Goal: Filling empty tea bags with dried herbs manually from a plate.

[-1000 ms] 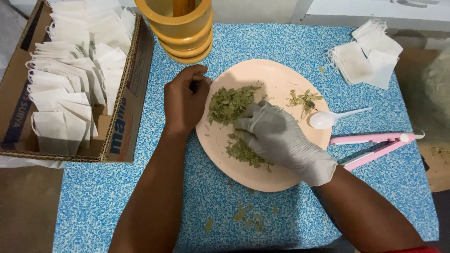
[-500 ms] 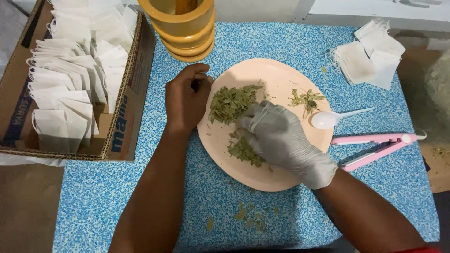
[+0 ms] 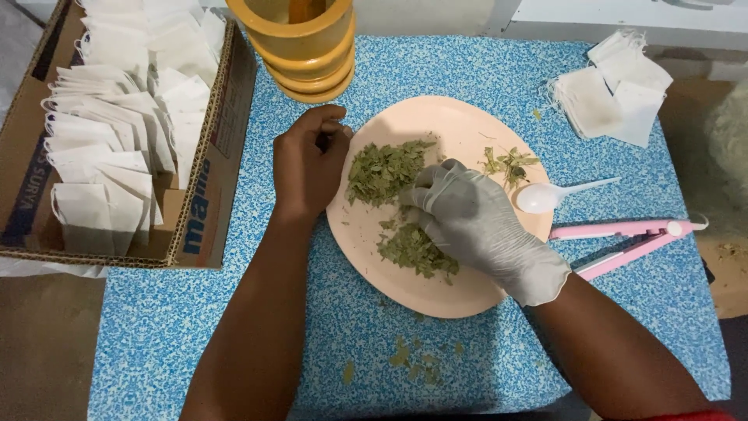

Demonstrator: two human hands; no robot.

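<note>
Blue-and-white speckled tabletop [image 3: 483, 70]; brown floor [image 3: 47, 343] at left; pale wall [image 3: 421, 15] behind

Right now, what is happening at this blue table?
A person is sorting dried green leaves on a peach plate. The gloved right hand rests on the plate between two leaf piles, fingers curled over the leaves. The bare left hand holds the plate's left rim. A white spoon lies at the right rim, a pink sealing tool beside it, and a cardboard box of white paper bags on the left.
</note>
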